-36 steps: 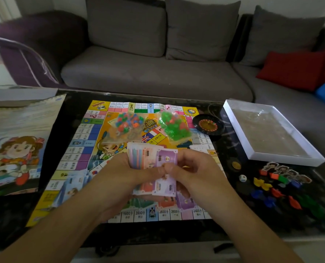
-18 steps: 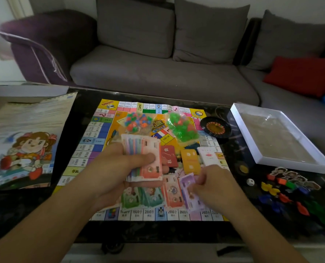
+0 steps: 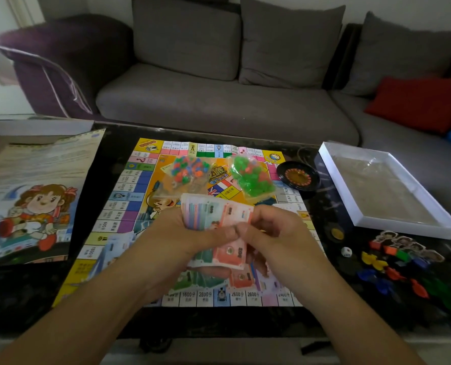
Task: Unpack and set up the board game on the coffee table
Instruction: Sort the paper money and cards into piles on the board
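Box lid (image 3: 34,196): lies flat at the table's left edge
Board (image 3: 129,206): unfolded mid-table, two sealed bags of pieces on its far half
Left hand (image 3: 182,233): curled round a fanned stack of paper money (image 3: 213,212), held above the board
Right hand (image 3: 274,230): pinches the top note at its right edge
Handling: notes look thin, light and limp, likely to slide; best pinched at a corner, one at a time
Box tray (image 3: 403,227): right, tokens near it

Dark glossy surface (image 3: 108,164). Directly on it: game board (image 3: 129,196), centre; printed sheet (image 3: 34,185) at left; roulette wheel (image 3: 298,176) by the board's far right corner; white box tray (image 3: 403,227) at right; white die (image 3: 346,251); coloured pawns (image 3: 393,270) near right.
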Demonstrator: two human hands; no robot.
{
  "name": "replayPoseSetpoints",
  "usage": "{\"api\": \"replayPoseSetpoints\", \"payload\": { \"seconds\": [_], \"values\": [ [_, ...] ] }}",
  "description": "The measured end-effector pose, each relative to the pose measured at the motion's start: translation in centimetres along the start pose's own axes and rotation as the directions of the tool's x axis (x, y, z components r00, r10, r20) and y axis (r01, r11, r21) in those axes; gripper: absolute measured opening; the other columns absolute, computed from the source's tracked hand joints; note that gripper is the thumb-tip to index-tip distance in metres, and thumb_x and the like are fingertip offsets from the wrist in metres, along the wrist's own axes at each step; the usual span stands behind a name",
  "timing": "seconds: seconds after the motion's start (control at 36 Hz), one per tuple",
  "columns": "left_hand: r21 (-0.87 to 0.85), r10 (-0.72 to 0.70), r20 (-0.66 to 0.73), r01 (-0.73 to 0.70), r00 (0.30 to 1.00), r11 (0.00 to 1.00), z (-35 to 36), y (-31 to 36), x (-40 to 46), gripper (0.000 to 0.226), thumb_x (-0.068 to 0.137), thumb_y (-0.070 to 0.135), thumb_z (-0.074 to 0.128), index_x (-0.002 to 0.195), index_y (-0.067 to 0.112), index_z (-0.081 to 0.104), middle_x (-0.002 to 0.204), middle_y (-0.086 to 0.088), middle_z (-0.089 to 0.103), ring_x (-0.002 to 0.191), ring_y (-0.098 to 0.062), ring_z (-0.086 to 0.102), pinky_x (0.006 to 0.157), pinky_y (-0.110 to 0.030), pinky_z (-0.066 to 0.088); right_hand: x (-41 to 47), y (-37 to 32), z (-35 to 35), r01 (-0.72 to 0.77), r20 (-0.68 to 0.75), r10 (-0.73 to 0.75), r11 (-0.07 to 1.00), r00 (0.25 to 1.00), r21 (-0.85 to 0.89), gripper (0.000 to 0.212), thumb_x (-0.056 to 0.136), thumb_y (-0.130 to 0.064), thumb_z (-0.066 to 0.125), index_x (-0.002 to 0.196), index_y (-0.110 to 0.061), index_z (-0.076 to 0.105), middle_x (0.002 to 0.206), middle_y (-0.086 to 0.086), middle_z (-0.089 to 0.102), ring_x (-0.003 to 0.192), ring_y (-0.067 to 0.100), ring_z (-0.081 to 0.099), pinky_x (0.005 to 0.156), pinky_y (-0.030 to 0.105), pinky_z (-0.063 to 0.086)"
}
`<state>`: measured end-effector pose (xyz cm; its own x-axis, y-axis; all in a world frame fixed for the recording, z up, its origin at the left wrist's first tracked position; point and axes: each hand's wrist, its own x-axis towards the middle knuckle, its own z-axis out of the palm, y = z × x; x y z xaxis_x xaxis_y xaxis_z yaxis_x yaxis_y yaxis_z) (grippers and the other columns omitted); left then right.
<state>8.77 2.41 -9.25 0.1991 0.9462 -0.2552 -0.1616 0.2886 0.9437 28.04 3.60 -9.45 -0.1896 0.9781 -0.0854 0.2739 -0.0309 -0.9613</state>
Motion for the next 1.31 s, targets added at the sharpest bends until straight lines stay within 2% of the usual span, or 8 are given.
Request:
{"api": "replayPoseSetpoints", "payload": {
  "seconds": [0.19,0.44,0.72,0.86,0.97,1.08,1.17,1.31],
  "values": [
    [-0.16,-0.106,-0.149,0.081,0.983,0.984,-2.1,2.2,0.4,0.023,0.099,0.006,0.062,0.122,0.006,0.065,0.103,-0.021,0.079,0.095,-0.031,0.079,0.074,-0.05,0.066,0.6,0.0,-0.4,-0.045,-0.187,0.034,0.997,0.982,-0.056,0.015,0.098,-0.015,0.072,0.084,-0.015,0.074,0.07,0.008,0.074,0.052,0.014,0.061,0.051,0.029,0.047],
    [-0.122,0.02,-0.25,-0.052,0.968,0.991,-5.0,3.1,0.0,0.029,0.095,0.0,0.065,0.123,0.006,0.067,0.106,-0.018,0.079,0.096,-0.034,0.079,0.07,-0.048,0.066,1.2,-0.1,0.2,-0.061,-0.18,0.026,0.98,0.983,-0.191,0.013,0.095,-0.018,0.077,0.083,-0.014,0.074,0.074,0.004,0.076,0.057,0.012,0.069,0.058,0.031,0.054],
    [-0.108,0.043,-0.222,-0.069,0.974,0.992,-4.6,3.2,-0.5,0.024,0.092,-0.001,0.07,0.114,0.008,0.074,0.1,-0.013,0.081,0.088,-0.03,0.08,0.065,-0.045,0.066,1.9,2.8,1.0,-0.228,-0.125,0.192,0.755,0.973,-0.615,0.022,0.09,-0.029,0.082,0.077,-0.016,0.071,0.071,-0.01,0.07,0.056,-0.005,0.065,0.051,0.016,0.044],
    [-0.076,0.042,-0.189,-0.057,0.981,0.995,-3.9,2.8,-0.6,0.025,0.088,0.001,0.075,0.112,0.005,0.074,0.099,-0.014,0.081,0.089,-0.032,0.079,0.068,-0.053,0.066,1.6,2.6,1.5,-0.236,-0.201,0.127,0.618,0.971,-0.749,0.024,0.096,-0.039,0.072,0.085,-0.025,0.057,0.079,-0.006,0.066,0.07,0.008,0.063,0.063,0.032,0.053],
    [-0.038,0.034,-0.118,-0.038,0.992,0.999,-3.2,2.3,-0.7,0.026,0.087,0.003,0.076,0.112,0.01,0.076,0.102,-0.01,0.081,0.092,-0.029,0.08,0.07,-0.053,0.066,1.4,1.1,0.8,-0.094,-0.147,0.025,0.868,0.989,-0.487,0.021,0.101,-0.035,0.067,0.082,-0.026,0.063,0.073,-0.004,0.066,0.06,0.008,0.061,0.06,0.028,0.046],
    [0.014,0.038,-0.052,-0.037,0.998,0.999,-2.3,1.5,-0.7,0.03,0.085,0.005,0.079,0.113,0.013,0.077,0.104,-0.011,0.081,0.094,-0.031,0.079,0.075,-0.057,0.065,0.4,-0.8,1.1,-0.051,0.023,0.049,0.996,0.999,0.078,0.024,0.102,-0.031,0.065,0.086,-0.012,0.069,0.078,0.011,0.066,0.061,0.021,0.058,0.051,0.032,0.041],
    [0.042,0.018,0.028,-0.02,0.999,0.999,-1.7,0.9,-0.7,0.024,0.086,0.006,0.078,0.109,0.015,0.08,0.107,-0.013,0.08,0.098,-0.034,0.078,0.082,-0.06,0.062,0.3,-0.9,1.4,0.0,0.006,0.0,0.998,1.0,0.059,0.023,0.099,-0.026,0.07,0.089,-0.006,0.067,0.081,0.026,0.065,0.06,0.021,0.059,0.047,0.028,0.043],
    [-0.018,-0.044,0.088,0.046,0.995,0.999,-1.3,0.6,-0.5,0.024,0.094,0.009,0.071,0.117,0.013,0.076,0.113,-0.015,0.078,0.103,-0.035,0.077,0.078,-0.053,0.065,0.4,-0.5,0.9,0.054,-0.1,-0.054,0.999,0.994,-0.003,0.024,0.097,-0.014,0.074,0.077,-0.006,0.063,0.065,0.012,0.064,0.048,0.014,0.055,0.047,0.022,0.044]
  ]
}}
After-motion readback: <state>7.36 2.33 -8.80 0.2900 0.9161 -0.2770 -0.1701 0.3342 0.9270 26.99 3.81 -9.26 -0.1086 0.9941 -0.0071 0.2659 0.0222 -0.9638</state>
